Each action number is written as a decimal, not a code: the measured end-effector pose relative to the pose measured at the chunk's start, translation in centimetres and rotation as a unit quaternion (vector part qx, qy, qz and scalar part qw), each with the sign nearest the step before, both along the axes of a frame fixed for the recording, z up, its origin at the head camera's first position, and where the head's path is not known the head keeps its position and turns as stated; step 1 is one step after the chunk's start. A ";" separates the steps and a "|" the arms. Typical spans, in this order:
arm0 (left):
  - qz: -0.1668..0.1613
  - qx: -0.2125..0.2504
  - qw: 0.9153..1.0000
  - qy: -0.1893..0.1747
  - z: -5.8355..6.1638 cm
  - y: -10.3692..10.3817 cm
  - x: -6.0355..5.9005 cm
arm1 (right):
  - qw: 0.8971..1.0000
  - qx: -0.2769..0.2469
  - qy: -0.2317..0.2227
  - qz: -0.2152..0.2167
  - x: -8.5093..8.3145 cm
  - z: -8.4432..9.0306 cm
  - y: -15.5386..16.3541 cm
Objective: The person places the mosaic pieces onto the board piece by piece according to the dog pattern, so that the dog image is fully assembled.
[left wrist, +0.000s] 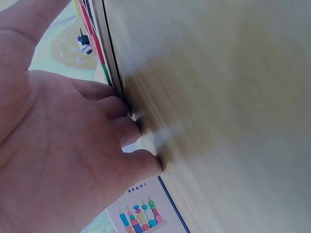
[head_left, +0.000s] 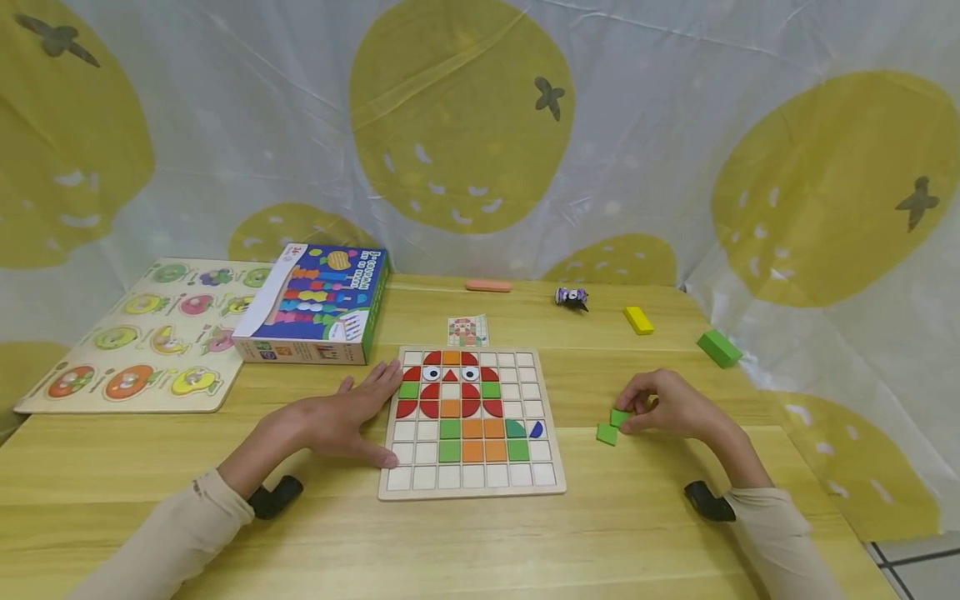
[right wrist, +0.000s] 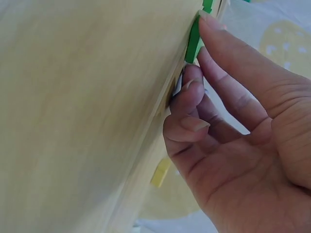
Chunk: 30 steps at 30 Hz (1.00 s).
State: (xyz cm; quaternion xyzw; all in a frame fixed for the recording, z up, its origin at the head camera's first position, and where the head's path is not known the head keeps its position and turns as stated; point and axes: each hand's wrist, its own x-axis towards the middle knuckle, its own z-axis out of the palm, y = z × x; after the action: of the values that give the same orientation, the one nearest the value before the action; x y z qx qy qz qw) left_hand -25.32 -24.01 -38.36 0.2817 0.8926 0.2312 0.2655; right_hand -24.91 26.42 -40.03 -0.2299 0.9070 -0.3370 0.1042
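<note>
Nearest to us, two cream sleeves ran up from the near edge of the worktop (head_left: 480,542), each with a small black wrist mount beside it. Our left hand (head_left: 341,423) lay flat, fingers straight and spread, its fingertips against the left edge of the wooden grid board (head_left: 471,483); the left wrist view showed those fingers pressed to a pale edge, though blur hid the finer detail. Our right hand (head_left: 667,406) was curled, pinching a small green tile (head_left: 619,417) between thumb and fingertips, right of the board and apart from it. A second green tile (head_left: 607,434) lay on the worktop just beside and nearer than the pinched one. In the right wrist view the fingertips (right wrist: 210,22) touched the green piece (right wrist: 193,43) at its edge.

On the board, red, orange and green pieces filled the middle squares below two round eyes, and a blue piece (head_left: 536,430) sat in the right part of the grid. Just beyond the board lay a small pattern card (head_left: 467,331). Farther left stood a colourful game box (head_left: 318,304), and left of it a wooden fruit puzzle (head_left: 127,342). Along the far side we saw a pink bar (head_left: 488,286), a small dark toy (head_left: 572,297), a yellow block (head_left: 638,320) and a green block (head_left: 719,347).
</note>
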 end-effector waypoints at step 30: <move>0.004 -0.004 1.000 -0.003 0.0 0.1 0.0 | 0.999 -0.031 0.011 0.024 0.4 3.8 -7.1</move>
State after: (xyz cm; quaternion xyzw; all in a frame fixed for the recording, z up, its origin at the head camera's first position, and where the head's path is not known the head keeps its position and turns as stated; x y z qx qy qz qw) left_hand -25.36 -23.87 -38.33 0.2761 0.8937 0.2299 0.2686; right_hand -24.55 19.31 -36.24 -0.2580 0.8916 -0.3597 0.0954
